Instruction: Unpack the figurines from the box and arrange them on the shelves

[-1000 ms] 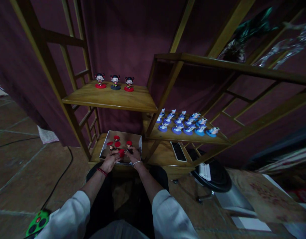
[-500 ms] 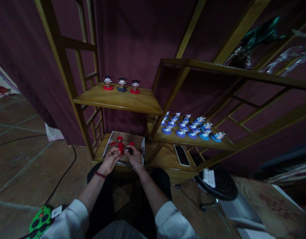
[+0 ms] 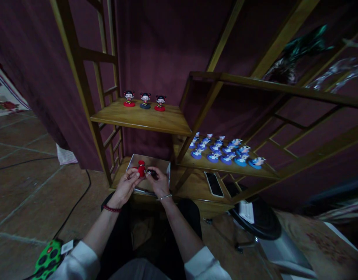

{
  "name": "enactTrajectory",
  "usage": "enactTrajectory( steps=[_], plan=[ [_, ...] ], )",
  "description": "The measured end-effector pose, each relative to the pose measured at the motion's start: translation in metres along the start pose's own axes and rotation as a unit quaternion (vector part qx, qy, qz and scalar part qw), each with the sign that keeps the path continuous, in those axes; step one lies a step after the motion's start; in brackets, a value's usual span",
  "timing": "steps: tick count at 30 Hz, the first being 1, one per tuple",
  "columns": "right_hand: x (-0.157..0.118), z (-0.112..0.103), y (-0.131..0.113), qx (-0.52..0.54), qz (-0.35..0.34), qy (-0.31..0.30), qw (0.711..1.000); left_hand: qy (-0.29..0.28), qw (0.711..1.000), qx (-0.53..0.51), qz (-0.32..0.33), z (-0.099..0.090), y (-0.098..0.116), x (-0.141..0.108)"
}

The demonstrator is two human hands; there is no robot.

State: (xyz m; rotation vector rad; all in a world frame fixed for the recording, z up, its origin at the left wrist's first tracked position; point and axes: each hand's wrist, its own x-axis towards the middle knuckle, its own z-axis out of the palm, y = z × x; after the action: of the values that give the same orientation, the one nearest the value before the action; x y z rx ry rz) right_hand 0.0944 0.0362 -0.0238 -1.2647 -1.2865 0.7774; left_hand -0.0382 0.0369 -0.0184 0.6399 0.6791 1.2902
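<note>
Over an open box (image 3: 169, 171) on the low shelf, both hands hold one small figurine. My left hand (image 3: 128, 186) pinches its round red base (image 3: 142, 171). The fingers of my right hand (image 3: 159, 182) are closed on the dark-haired head (image 3: 151, 172), which points right. Just behind the base, another red piece (image 3: 141, 163) shows in the box; my hands cover much of what else lies there. Above, three black-haired figurines stand in a row on a wooden shelf (image 3: 138, 118), two on red bases and one on a dark base.
Several blue and purple figurines (image 3: 214, 156) stand on the right shelf. Below them lies a phone (image 3: 214, 184). A black stool (image 3: 259, 219) is at the right, a green power strip (image 3: 48, 258) and cable on the floor at the left.
The view has shifted slightly. Both hands have come a little higher over the box and still hold the figurine, and they now hide red pieces that showed beside them.
</note>
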Motion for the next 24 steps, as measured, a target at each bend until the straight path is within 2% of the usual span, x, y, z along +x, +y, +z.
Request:
enactTrajectory(
  steps=[9, 16, 24],
  plan=[
    [-0.006, -0.001, -0.034, 0.030, -0.008, -0.019, 0.999, -0.012, 0.998, 0.048, 0.034, 0.006, 0.017, -0.009],
    [-0.011, -0.003, -0.048, 0.034, -0.048, -0.017, 0.998, -0.031, 0.997, 0.065, 0.039, 0.014, 0.028, -0.017],
    [-0.016, -0.006, -0.060, -0.012, -0.090, 0.004, 0.996, -0.030, 0.995, 0.080, 0.046, 0.024, 0.038, -0.027]
  ],
)
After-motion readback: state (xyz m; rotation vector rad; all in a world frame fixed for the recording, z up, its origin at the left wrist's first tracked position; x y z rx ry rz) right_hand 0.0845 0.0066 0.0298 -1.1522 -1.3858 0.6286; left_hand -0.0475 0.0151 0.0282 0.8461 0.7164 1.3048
